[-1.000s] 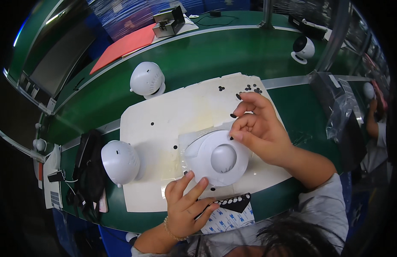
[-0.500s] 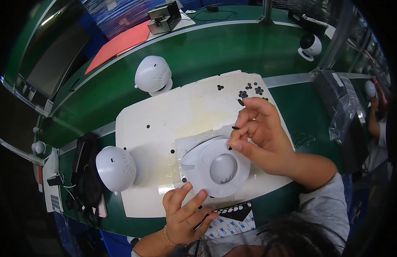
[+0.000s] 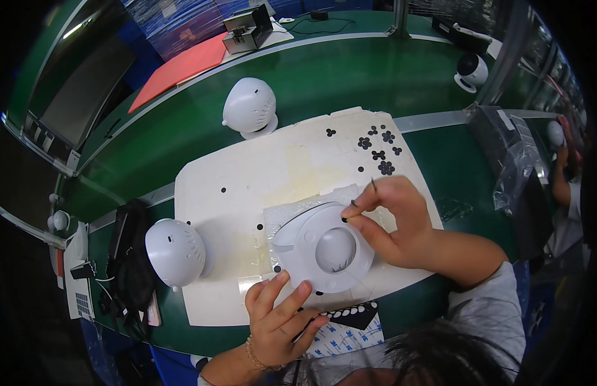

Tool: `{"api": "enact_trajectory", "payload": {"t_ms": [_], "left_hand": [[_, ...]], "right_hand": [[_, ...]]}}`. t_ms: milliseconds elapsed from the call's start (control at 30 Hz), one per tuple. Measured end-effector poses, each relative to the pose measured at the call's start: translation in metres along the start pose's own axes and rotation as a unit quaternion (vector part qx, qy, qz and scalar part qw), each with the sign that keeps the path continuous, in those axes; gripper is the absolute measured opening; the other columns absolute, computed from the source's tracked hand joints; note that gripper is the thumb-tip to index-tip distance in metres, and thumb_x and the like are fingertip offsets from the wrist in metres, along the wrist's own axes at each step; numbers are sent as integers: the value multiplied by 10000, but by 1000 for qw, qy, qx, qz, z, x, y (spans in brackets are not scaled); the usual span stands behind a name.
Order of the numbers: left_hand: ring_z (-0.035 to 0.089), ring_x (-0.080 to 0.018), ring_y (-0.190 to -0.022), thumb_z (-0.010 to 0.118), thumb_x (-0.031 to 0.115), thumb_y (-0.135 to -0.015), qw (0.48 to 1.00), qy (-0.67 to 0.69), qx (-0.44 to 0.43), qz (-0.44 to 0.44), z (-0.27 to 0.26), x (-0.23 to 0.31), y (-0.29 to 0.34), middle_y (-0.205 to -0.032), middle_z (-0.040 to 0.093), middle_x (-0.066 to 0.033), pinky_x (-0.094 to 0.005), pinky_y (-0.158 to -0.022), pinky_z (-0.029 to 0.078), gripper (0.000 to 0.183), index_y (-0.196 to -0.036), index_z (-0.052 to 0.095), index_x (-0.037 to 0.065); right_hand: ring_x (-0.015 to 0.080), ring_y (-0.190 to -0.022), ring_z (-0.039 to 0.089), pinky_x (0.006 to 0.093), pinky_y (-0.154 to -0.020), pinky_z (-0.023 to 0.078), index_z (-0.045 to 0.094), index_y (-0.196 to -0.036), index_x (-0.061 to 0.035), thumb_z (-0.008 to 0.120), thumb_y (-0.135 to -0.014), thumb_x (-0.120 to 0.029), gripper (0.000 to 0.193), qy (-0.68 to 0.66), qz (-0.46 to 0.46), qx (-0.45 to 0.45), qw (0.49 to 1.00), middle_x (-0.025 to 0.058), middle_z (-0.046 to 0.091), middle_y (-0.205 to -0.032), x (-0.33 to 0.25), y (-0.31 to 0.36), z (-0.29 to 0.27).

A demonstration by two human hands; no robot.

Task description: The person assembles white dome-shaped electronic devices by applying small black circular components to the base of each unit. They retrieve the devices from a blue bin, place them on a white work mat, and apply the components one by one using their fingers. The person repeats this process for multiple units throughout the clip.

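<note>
A white dome-shaped camera (image 3: 305,241) lies base up in front of me, on a pad of clear wrap. Its round base (image 3: 335,284) has a wide opening in the middle. My right hand (image 3: 395,222) is pinched on a small black round pad (image 3: 345,220) at the far edge of that base. Other thin black pads stick to its fingers. My left hand (image 3: 281,321) has its fingers spread, the fingertips beside the base's near-left edge. Its lower fingers reach the black sheet with punched-out holes (image 3: 350,315), which lies over a white-and-blue backing sheet (image 3: 346,341).
Loose black pads (image 3: 386,168) cluster on the white board (image 3: 227,225) at far right. White cameras stand at the left (image 3: 176,252), far middle (image 3: 250,106) and far right (image 3: 472,71). A black bag (image 3: 134,257) lies left; a grey box (image 3: 504,148) stands right.
My right hand has moved down and inward, its fingers closing at the base's far edge. The far middle camera has shifted right, and the far right one slightly. My left hand stays put.
</note>
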State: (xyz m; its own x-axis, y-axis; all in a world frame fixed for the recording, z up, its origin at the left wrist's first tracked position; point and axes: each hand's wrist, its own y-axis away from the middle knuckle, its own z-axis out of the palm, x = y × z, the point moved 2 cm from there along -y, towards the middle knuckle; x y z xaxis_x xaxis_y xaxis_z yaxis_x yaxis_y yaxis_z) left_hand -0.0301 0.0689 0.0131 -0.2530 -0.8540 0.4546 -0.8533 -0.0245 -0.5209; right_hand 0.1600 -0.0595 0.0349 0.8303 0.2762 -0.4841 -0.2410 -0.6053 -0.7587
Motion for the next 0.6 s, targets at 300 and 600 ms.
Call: {"api": "enact_trajectory", "payload": {"t_ms": [300, 600], "left_hand": [[411, -280, -1167, 717, 198, -658, 1000, -14, 17, 3, 0, -1, -1, -1181, 535, -32, -408, -902, 278, 160, -768, 644, 108], [427, -252, -1156, 710, 207, -675, 1000, -10, 26, 4, -2, -2, -2, -1176, 543, -17, -397, -900, 284, 143, -750, 635, 111]], "right_hand": [[223, -863, 565, 366, -870, 334, 302, -1248, -44, 557, -777, -11, 537, -46, 13, 17, 999, 67, 561, -865, -13, -25, -7], [225, -900, 523, 383, -912, 279, 287, -1253, -45, 525, -783, 0, 528, -117, 121, -128, 977, 53, 553, -837, -16, -39, 20]]}}
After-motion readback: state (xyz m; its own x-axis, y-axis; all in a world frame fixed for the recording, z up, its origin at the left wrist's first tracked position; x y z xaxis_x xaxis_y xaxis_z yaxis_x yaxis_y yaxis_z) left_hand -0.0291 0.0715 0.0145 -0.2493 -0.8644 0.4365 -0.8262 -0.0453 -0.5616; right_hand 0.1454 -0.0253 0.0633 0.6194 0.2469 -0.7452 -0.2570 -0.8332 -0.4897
